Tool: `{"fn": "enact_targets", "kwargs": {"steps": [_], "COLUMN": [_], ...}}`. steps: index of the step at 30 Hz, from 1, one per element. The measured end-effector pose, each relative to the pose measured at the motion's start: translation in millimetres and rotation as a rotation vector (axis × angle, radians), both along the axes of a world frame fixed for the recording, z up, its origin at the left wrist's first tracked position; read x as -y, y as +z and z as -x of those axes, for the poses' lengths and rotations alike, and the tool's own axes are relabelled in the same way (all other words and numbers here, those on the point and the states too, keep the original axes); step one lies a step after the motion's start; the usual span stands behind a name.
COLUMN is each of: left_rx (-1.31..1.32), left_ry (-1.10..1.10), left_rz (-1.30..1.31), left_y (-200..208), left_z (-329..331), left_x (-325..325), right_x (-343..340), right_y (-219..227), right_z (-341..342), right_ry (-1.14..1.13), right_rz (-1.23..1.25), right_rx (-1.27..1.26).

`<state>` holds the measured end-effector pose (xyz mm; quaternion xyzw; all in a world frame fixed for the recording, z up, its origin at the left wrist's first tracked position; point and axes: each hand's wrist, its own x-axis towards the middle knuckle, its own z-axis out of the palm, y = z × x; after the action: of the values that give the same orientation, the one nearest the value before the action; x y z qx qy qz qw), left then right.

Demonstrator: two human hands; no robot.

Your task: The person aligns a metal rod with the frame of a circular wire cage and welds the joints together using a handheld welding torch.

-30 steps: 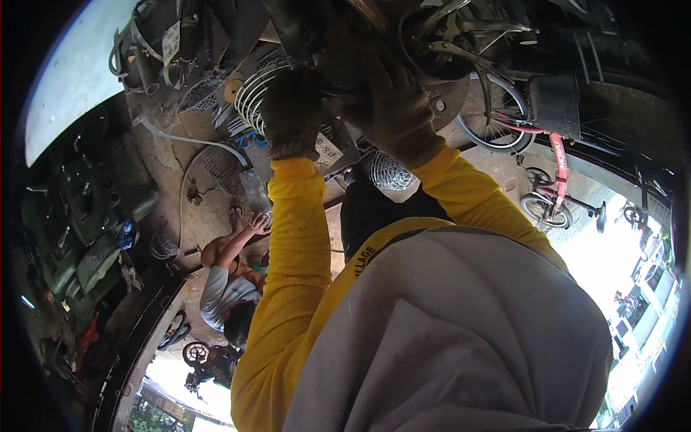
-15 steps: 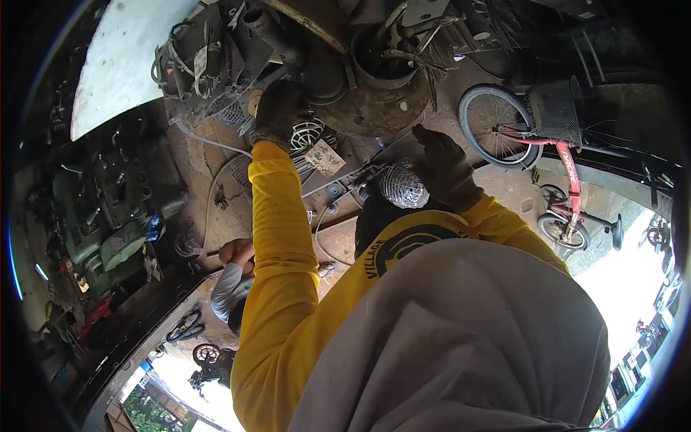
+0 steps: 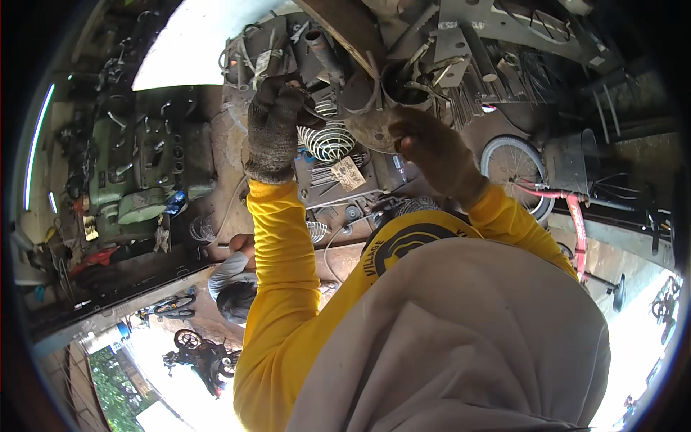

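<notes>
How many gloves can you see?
2: one on the left hand, left of the wire coil, and one on the right hand, right of it. Others may be hidden.

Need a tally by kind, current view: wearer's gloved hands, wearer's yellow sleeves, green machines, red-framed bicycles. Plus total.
Gloved hands: 2 (left hand, right hand)
Yellow sleeves: 2 (left sleeve, right sleeve)
Green machine: 1
Red-framed bicycle: 1
Total: 6

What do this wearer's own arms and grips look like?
Long, creased yellow sleeves cover both arms down to the gloves. The left grip and right grip are gloved in dark grey-brown, the left glove visibly knitted. No markings show on the sleeves.
</notes>
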<state>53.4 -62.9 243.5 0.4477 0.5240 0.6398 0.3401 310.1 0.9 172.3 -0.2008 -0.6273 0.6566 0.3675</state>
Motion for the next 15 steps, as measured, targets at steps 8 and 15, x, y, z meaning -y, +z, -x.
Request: {"fn": "enact_targets", "kwargs": {"steps": [8, 15], "left_rx": [-0.143, -0.070], "left_ry": [0.070, -0.047], "left_rz": [-0.131, -0.360], "left_y": [66.6, 75.4], "left_z": [-53.6, -73.5], "left_x": [21.0, 29.2], "right_x": [-40.2, -45.7], "right_y": [102.5, 120.7], "right_z": [6.4, -7.5], "right_ry": [0.131, 0.103], "right_rz": [0.016, 0.120], "right_rx": [-0.168, -0.183]}}
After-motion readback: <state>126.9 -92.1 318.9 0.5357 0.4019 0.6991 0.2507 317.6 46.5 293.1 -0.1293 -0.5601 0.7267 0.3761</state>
